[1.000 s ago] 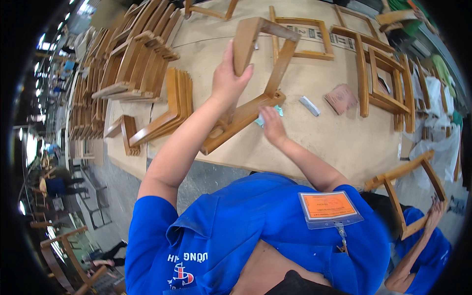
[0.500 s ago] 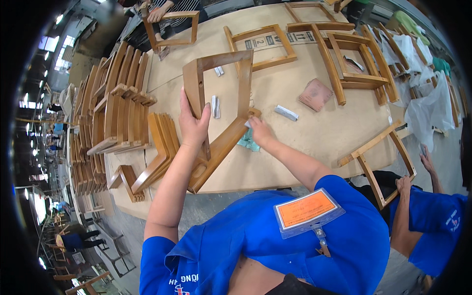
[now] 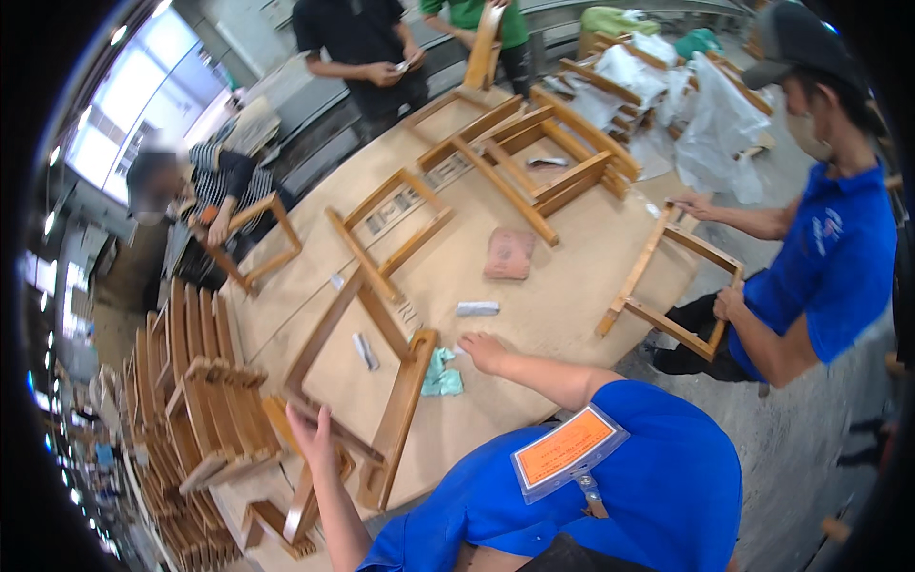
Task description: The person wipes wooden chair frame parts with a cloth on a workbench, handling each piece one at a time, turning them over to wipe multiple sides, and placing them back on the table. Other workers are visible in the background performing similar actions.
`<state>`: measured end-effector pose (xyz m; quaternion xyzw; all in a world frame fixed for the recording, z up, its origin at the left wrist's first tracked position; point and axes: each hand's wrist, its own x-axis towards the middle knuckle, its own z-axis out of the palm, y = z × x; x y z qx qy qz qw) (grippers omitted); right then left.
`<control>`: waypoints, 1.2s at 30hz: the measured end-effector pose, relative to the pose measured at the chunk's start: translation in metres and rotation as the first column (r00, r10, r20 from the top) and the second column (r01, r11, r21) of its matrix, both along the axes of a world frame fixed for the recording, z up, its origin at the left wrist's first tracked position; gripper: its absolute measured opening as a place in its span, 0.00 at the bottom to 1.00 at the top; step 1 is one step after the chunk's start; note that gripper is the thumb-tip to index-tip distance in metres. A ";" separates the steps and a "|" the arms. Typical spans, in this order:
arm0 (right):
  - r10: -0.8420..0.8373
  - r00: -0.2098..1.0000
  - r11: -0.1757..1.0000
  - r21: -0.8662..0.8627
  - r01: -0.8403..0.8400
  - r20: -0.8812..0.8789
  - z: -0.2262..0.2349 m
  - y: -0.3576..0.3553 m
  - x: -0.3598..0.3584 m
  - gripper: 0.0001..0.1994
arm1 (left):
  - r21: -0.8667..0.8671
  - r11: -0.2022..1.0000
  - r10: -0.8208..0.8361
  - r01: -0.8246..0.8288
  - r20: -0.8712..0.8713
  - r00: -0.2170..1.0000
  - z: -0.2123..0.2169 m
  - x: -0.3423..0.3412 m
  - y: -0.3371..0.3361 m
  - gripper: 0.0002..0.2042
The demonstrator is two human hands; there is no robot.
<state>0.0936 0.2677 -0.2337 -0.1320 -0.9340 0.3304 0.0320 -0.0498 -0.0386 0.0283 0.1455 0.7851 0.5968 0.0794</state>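
Note:
A brown wooden furniture frame (image 3: 398, 419), with a slot near the end of its wide rail, stands tilted on the table in front of me. My left hand (image 3: 315, 440) grips its left side, thumb apart from the fingers. Just right of the rail's far end, my right hand (image 3: 486, 353) is closed with bent fingers, off the wood. Something small and pale shows at its fingertips, too little to name. A crumpled teal cloth (image 3: 441, 374) lies between that hand and the rail. Folded grey strips lie nearby, one inside the frame's outline (image 3: 364, 351) and another beyond my right hand (image 3: 477, 308).
Stacked wooden frames (image 3: 205, 400) crowd the left side. A reddish-brown pad (image 3: 510, 254) and more frames (image 3: 562, 172) lie across the papered table (image 3: 562, 286). At right, a co-worker in blue holds a frame (image 3: 667, 276); other people stand along the far side.
My view has swung to the right, bringing in more co-workers. My right hand has come off the rail's end and sits to its right. My left hand still holds the frame, now lower down.

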 end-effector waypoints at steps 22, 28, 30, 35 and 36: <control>-0.112 0.872 0.958 -0.182 0.222 0.476 0.021 -0.096 0.256 0.22 | -0.914 0.338 -0.517 0.226 0.021 0.856 0.002 -0.072 -0.072 0.30; -0.165 0.868 0.940 -0.191 0.282 0.469 0.017 -0.108 0.264 0.23 | -0.784 0.538 -0.598 0.309 -0.096 0.796 -0.005 -0.070 0.009 0.22; -0.172 0.863 0.943 -0.175 0.284 0.475 0.016 -0.111 0.268 0.23 | -0.729 0.625 -0.566 0.277 -0.180 0.804 -0.020 -0.067 0.026 0.20; -0.202 0.858 0.932 -0.176 0.316 0.472 0.016 -0.117 0.275 0.23 | -0.595 0.705 -0.483 0.386 -0.004 0.875 -0.020 -0.049 0.034 0.15; -0.195 0.860 0.939 -0.164 0.303 0.472 0.017 -0.117 0.275 0.23 | -0.579 0.691 -0.557 0.433 -0.044 0.829 -0.015 -0.043 0.033 0.14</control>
